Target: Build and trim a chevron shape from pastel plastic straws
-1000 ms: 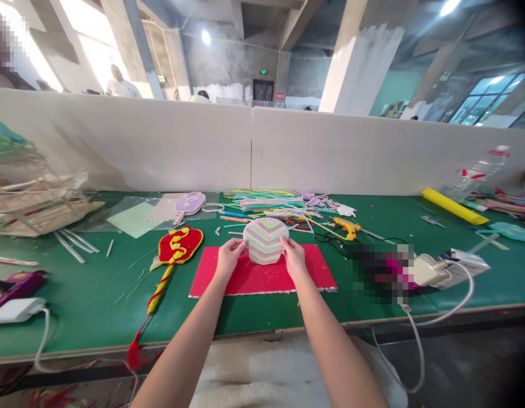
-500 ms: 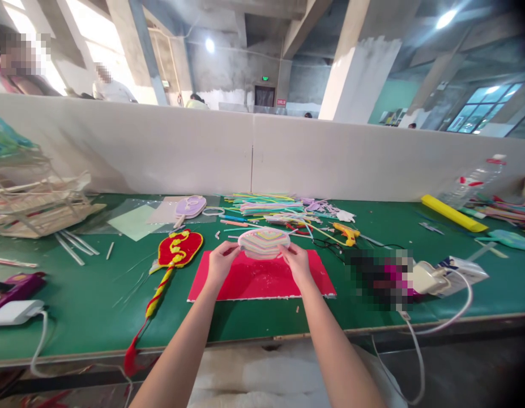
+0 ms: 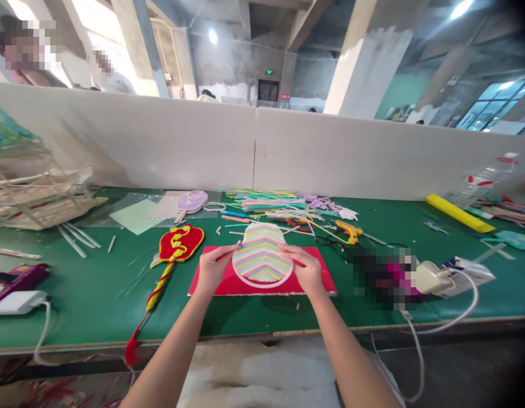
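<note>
A person's left hand (image 3: pixel 212 270) and right hand (image 3: pixel 304 269) pinch opposite edges of a striped panel (image 3: pixel 262 256) over a red board (image 3: pixel 230 283). A red-and-yellow fan (image 3: pixel 177 249) lies left of the board; a yellow glue gun (image 3: pixel 350 231) rests beyond its far right corner.

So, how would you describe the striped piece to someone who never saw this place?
On the green table, find the red board. Against it shows the striped piece, held between the left hand and the right hand. Unlike the tasselled red fan nearby, it has pastel chevron stripes and a white rim at its near end.
</note>
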`<state>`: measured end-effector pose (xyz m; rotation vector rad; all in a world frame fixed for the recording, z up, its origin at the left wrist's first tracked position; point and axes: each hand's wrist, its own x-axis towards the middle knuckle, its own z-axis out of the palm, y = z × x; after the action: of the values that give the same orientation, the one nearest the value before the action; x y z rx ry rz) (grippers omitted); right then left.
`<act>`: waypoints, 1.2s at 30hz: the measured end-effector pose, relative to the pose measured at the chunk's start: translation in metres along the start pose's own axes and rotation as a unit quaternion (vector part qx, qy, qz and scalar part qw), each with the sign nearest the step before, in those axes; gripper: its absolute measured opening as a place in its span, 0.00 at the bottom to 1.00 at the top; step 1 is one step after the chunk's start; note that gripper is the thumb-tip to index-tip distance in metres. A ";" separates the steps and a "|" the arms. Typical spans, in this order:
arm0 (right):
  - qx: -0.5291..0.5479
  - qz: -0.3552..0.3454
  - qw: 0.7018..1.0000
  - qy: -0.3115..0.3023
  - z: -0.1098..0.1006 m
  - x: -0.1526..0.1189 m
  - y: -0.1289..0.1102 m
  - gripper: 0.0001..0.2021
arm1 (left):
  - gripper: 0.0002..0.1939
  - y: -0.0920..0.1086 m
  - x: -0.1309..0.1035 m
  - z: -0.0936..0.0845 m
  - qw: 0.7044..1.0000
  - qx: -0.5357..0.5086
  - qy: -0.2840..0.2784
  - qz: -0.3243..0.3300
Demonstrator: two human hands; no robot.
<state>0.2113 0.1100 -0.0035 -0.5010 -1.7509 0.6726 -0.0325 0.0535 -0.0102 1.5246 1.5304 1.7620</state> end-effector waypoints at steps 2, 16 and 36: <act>-0.007 -0.010 1.000 0.009 0.002 -0.001 -0.001 0.12 | 0.09 0.002 0.000 0.000 1.000 -0.001 0.005 0.001; -0.028 -0.027 0.999 0.023 0.003 0.002 -0.007 0.11 | 0.08 0.002 0.001 -0.001 1.000 0.013 0.006 0.022; 0.068 0.239 0.962 0.112 0.011 0.011 0.004 0.09 | 0.08 0.014 0.014 0.003 0.996 -0.043 -0.033 -0.067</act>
<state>0.1977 0.1177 -0.0002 -0.8828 -1.3670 1.0237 -0.0301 0.0612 0.0084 1.3901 1.4691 1.6637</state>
